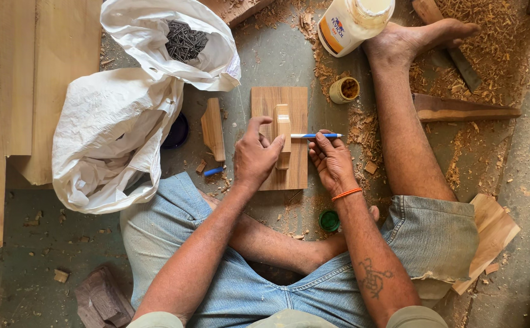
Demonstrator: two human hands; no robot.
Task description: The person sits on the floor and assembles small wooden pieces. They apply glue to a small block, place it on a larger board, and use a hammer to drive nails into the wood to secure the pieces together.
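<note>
A flat rectangular wooden board (pixel 295 100) lies on the floor in front of me. A small upright wooden block (pixel 283 124) stands on it. My left hand (pixel 254 155) presses on the block from the left, fingers on its side and top. My right hand (pixel 332 161) holds a blue and white pen (pixel 315 135), its tip against the block's right side.
A white plastic bag (pixel 119 121) holding dark nails (pixel 186 41) sits at the left. A wedge of wood (pixel 214 129), a glue bottle (pixel 350 21), a small tin (pixel 344 90), a green cap (pixel 329 220), planks and wood shavings lie around my legs.
</note>
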